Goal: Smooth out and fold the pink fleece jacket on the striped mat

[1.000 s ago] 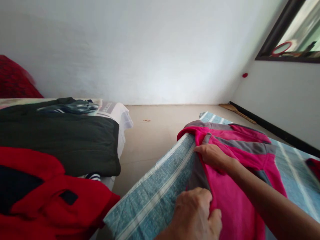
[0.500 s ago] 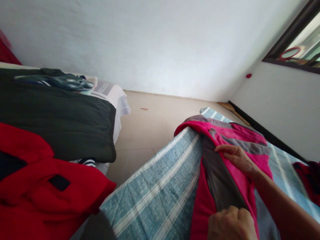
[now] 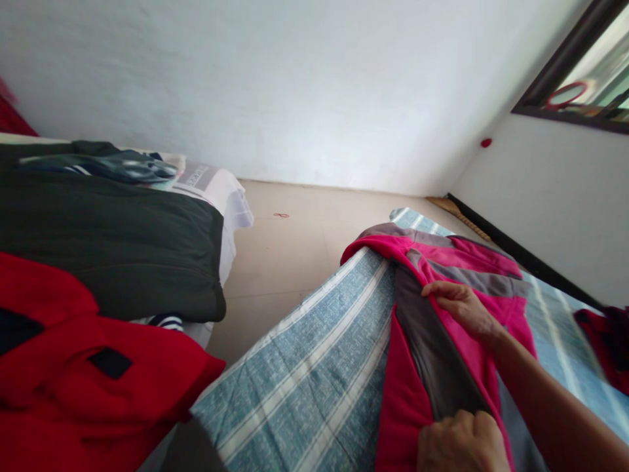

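A pink and grey jacket (image 3: 496,272) lies spread over a blue-and-white striped bedsheet (image 3: 304,360), its front parted so the dark grey inside (image 3: 435,354) shows. My right hand (image 3: 459,308) pinches the pink front edge partway up, fingertips pressed together on the cloth. Lower down, at the bottom of the view, my left hand (image 3: 464,442) is closed in a fist on the same jacket; its fingertips are hidden under the knuckles.
At left, a red garment (image 3: 142,373) with dark patches and a dark green garment (image 3: 113,242) lie over another bed with a white cover (image 3: 230,190). Tiled floor (image 3: 275,252) separates the beds. A dark red checked cloth (image 3: 607,341) lies at far right, below a window (image 3: 590,78).
My left hand has shifted slightly down and right along the jacket. My right hand keeps its pinch in nearly the same place. The view has tilted a little.
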`<state>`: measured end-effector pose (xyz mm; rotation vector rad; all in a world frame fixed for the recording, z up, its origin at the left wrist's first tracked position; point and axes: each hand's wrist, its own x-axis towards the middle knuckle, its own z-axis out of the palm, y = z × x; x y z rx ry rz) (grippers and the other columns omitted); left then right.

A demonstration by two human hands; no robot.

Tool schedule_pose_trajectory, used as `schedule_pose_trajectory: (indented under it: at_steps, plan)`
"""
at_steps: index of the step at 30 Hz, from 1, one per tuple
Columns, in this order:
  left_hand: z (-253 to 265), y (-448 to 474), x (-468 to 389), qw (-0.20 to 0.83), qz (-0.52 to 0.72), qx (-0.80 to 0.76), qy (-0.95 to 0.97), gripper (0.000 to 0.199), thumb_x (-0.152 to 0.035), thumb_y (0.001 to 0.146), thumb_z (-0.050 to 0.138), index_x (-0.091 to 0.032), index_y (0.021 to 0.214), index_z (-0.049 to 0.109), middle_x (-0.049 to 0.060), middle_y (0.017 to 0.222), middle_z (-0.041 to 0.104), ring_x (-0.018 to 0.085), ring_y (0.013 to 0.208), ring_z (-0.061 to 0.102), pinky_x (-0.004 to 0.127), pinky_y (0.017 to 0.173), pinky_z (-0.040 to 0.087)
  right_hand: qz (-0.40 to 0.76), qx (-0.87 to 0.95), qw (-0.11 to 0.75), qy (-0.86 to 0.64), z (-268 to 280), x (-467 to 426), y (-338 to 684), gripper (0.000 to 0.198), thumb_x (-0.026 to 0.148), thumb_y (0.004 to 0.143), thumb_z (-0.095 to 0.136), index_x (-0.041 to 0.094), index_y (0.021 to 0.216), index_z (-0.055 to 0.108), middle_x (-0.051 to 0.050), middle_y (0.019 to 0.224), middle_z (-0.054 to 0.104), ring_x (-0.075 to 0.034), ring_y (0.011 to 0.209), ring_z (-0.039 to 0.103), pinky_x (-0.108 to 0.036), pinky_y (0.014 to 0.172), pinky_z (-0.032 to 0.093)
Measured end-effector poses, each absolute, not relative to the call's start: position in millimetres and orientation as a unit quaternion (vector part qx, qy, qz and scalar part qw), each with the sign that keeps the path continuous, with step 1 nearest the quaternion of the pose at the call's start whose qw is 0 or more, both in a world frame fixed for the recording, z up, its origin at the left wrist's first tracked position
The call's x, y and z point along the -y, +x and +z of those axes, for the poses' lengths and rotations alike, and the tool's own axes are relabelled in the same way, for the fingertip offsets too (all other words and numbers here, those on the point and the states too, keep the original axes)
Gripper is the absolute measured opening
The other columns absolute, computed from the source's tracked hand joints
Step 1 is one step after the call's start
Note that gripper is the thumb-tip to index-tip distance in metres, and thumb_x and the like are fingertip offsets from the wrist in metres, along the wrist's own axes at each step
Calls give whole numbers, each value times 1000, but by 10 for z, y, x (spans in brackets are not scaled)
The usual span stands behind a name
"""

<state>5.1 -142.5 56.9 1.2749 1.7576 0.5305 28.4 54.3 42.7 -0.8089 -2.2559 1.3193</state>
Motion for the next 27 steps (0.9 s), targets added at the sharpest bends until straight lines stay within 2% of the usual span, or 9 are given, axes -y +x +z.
schedule_pose_trajectory:
  at_steps: [2, 4, 9, 15, 18, 22, 27]
  plan:
    - [492, 82, 1434, 427, 227, -706, 516, 33, -42, 68, 63, -20, 93, 62, 17, 91, 67, 39, 84, 65, 40, 56, 43, 490, 798, 203, -287, 416, -533, 279, 18, 30, 67, 60, 19, 79, 68, -3, 75, 65, -18, 69, 56, -29, 63, 46]
    - [455, 92, 1460, 419, 229, -707, 522, 35, -42, 66, 64, -19, 93, 61, 16, 92, 67, 39, 85, 64, 41, 60, 45, 499, 794, 201, -284, 412, -525, 271, 18, 30, 67, 60, 19, 78, 68, -2, 73, 64, -17, 66, 55, -28, 61, 45]
    - [549, 3, 1589, 414, 245, -693, 537, 29, -34, 69, 62, -20, 95, 58, 13, 94, 66, 35, 91, 62, 43, 73, 46, 497, 798, 197, -277, 421, -530, 231, 22, 30, 67, 59, 16, 81, 69, -1, 71, 63, -14, 60, 52, -25, 56, 43]
    - [575, -71, 1677, 347, 248, -690, 584, 30, -27, 79, 52, -18, 106, 59, 12, 100, 64, 31, 97, 60, 45, 85, 46, 424, 827, 235, -285, 611, -450, 363, 33, 31, 78, 55, 11, 102, 67, -4, 73, 65, -15, 65, 59, -27, 61, 46]
    - [520, -77, 1658, 304, 206, -689, 625, 35, -26, 83, 47, -15, 114, 58, 13, 103, 65, 32, 97, 61, 47, 84, 49, 344, 845, 264, -312, 746, -190, 611, 26, 25, 82, 54, 13, 100, 68, -6, 79, 69, -17, 70, 63, -28, 64, 48]
    - [417, -105, 1607, 232, 195, -692, 656, 35, -21, 85, 44, -12, 116, 58, 14, 101, 67, 30, 95, 65, 44, 83, 52, 281, 861, 282, -317, 800, 402, 987, 21, 18, 86, 50, 19, 95, 69, -4, 85, 71, -15, 74, 65, -25, 67, 48]
    - [301, -137, 1558, 154, 192, -693, 677, 36, -27, 88, 44, -12, 117, 59, 15, 104, 69, 27, 94, 67, 37, 80, 54, 201, 863, 321, -335, 659, 1011, 1378, 22, 14, 91, 44, 18, 94, 66, -3, 76, 66, -12, 67, 62, -22, 64, 47]
